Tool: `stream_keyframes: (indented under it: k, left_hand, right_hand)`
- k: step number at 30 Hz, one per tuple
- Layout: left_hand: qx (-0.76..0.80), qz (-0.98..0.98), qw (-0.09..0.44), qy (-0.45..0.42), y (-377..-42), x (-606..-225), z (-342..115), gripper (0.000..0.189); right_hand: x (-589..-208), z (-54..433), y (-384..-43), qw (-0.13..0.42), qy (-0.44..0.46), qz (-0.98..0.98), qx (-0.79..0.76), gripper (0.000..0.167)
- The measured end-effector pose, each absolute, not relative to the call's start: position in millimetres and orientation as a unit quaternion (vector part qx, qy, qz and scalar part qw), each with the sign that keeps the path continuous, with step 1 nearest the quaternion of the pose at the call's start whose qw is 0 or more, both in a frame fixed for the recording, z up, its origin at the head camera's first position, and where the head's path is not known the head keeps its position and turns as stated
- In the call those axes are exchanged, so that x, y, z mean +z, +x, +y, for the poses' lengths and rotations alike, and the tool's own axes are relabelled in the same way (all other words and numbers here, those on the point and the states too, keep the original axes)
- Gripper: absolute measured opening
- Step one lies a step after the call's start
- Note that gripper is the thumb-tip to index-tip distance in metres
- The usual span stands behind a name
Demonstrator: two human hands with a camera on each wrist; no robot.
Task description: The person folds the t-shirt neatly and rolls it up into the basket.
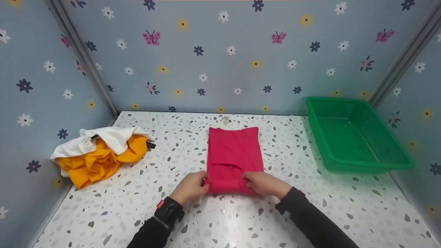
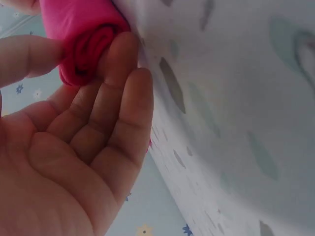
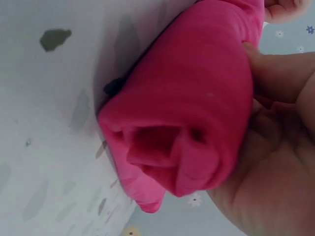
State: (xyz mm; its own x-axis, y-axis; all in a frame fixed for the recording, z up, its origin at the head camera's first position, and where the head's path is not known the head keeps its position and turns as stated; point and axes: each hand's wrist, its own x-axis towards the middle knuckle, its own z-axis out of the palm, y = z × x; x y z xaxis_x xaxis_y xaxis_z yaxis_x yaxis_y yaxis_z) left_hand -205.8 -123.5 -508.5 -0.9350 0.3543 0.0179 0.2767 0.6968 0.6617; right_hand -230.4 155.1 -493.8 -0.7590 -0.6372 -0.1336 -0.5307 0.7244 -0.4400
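Observation:
A pink folded garment (image 1: 234, 148) lies flat on the speckled table, its near edge rolled into a thick tube. My left hand (image 1: 191, 186) pinches the left end of this roll. In the left wrist view the rolled end (image 2: 93, 51) shows its spiral layers, with the thumb on one side and fingertips on the other. My right hand (image 1: 267, 184) holds the roll's right end. From the right wrist, the open folds of the rolled end (image 3: 172, 147) face the camera, and the thumb (image 3: 275, 69) presses on the roll's side.
To the left, a white cloth (image 1: 113, 136) and an orange cloth (image 1: 100, 160) lie crumpled in a heap against the side wall. A green plastic basket (image 1: 330, 163) stands at the right. Flower-patterned panels (image 1: 227, 62) enclose the table's back and sides.

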Motion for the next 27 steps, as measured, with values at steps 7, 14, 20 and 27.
stream_keyframes:
  k: [7, 14, 20, 27]
  left_hand:
    - [0.351, 0.923, 0.085, 0.131, -213.4, -507.9, -119.9, 0.004]
    - [0.335, 0.931, 0.093, 0.111, -215.4, -504.8, -117.1, 0.007]
    - [0.329, 0.933, 0.101, 0.105, -217.3, -502.4, -116.3, 0.009]
    - [0.329, 0.932, 0.098, 0.114, -217.4, -501.5, -115.9, 0.007]
  right_hand:
    - [-498.8, 159.3, -241.3, 0.152, -0.323, 0.909, -0.217, 0.023]
    - [-503.2, 158.5, -237.7, 0.079, -0.342, 0.915, -0.201, 0.024]
    - [-499.2, 150.4, -221.2, -0.03, -0.368, 0.919, -0.139, 0.032]
    - [-499.1, 141.8, -197.8, -0.062, -0.393, 0.916, -0.051, 0.059]
